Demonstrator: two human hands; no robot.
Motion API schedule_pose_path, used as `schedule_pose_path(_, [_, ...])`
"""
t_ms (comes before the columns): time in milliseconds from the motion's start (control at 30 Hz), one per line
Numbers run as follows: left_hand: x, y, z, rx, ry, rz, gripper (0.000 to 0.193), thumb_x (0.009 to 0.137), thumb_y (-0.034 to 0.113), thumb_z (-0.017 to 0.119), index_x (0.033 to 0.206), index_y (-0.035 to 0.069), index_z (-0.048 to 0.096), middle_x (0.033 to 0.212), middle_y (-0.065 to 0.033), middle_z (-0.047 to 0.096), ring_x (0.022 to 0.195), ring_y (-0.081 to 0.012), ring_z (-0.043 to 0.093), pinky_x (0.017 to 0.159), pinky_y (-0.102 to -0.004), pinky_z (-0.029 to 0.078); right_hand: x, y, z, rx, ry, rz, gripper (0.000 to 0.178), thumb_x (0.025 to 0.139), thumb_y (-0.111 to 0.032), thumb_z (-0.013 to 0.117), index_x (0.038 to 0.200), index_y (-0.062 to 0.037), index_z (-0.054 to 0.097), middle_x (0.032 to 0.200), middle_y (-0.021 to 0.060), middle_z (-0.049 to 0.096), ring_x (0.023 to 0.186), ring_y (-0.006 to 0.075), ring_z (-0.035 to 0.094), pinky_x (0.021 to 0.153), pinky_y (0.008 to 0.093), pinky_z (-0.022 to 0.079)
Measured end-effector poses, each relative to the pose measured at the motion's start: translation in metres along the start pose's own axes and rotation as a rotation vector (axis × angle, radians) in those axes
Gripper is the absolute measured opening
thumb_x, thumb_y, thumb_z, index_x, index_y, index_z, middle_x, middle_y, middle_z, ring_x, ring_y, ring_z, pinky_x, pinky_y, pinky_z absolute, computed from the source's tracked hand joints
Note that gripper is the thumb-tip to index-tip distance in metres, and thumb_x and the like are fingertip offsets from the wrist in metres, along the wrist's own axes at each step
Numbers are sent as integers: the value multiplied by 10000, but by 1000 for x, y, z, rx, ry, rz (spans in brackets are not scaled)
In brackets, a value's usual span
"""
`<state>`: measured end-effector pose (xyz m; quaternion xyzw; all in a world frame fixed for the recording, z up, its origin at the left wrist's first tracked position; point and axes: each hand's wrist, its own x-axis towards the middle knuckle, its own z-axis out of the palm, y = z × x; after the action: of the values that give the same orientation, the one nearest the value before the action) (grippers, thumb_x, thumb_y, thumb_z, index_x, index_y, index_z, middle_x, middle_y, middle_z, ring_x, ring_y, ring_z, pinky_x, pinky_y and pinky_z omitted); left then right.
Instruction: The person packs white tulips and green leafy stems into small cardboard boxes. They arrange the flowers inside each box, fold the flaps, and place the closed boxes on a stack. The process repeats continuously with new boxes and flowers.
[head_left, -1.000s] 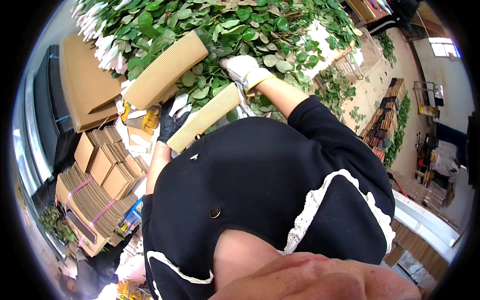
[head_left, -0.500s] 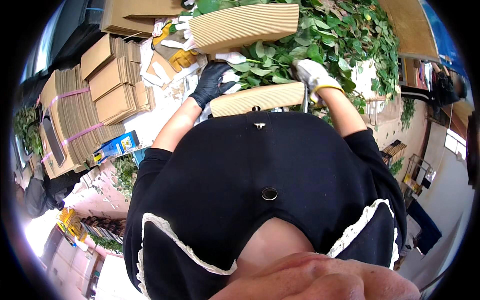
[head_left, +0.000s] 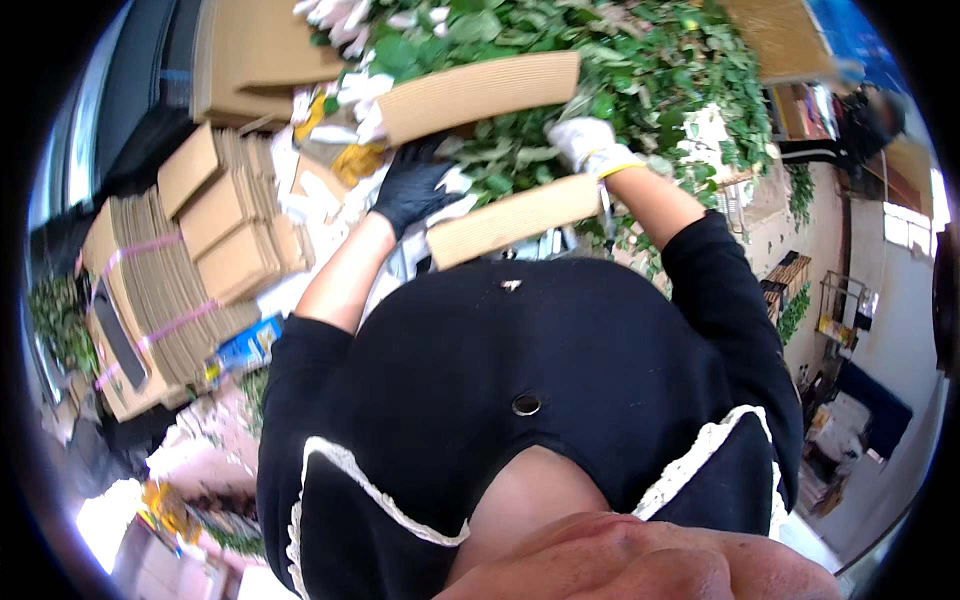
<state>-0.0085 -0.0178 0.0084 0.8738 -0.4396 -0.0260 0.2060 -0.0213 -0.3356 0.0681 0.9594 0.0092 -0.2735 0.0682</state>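
our left hand (head_left: 408, 190), black-gloved, near corrugated boards (head_left: 480, 95); right hand (head_left: 588, 145), white-gloved, at leaves (head_left: 505, 175); fingers blurred, apart or together we cannot tell.

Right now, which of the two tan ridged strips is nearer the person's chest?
The lower strip, near the black shirt; the upper strip is farther out, across the leaves.

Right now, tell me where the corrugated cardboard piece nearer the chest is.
In the head view, the corrugated cardboard piece is just above centre, below and between the black-gloved left hand and white-gloved right hand.
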Motion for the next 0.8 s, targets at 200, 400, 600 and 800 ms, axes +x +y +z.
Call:
schedule_pose_path(200, [-6, -10, 9, -272, 115, -11, 611, 708, 394, 837, 1207, 90, 661, 1378, -219, 524, 1305, -425, 439, 1100, -506, 359, -83, -16, -125, -59, 77, -344, 205, 811, -280, 624, 868, -119, 738, 802, 147, 711, 758, 360, 699, 684, 482, 548])
schedule_pose_path(400, [1, 0, 9, -337, 109, -40, 575, 677, 369, 858, 1133, 59, 693, 1384, -243, 516, 1278, -443, 462, 1081, -511, 376, -14, -80, -87, 18, 85, -774, 305, 871, -260, 620, 1146, -153, 694, 980, 168, 718, 904, 367, 693, 786, 458, 551])
schedule_pose_path(600, [-9, 3, -1, -404, 97, -147, 620, 639, 375, 884, 1190, 162, 695, 1413, -194, 493, 1305, -407, 441, 1078, -486, 391, 1, -13, -25, 338, 385, -960, 201, 787, -138, 592, 963, -94, 680, 827, 137, 651, 765, 349, 669, 642, 431, 543])
schedule_pose_path(800, [-10, -11, 16, -369, 3, -122, 642, 676, 354, 847, 1261, 170, 653, 1382, -177, 495, 1286, -397, 450, 1088, -482, 384, -20, 93, 1, 314, -263, -468, 451, 891, -195, 639, 1327, -120, 550, 1164, 174, 681, 956, 328, 681, 846, 443, 547])
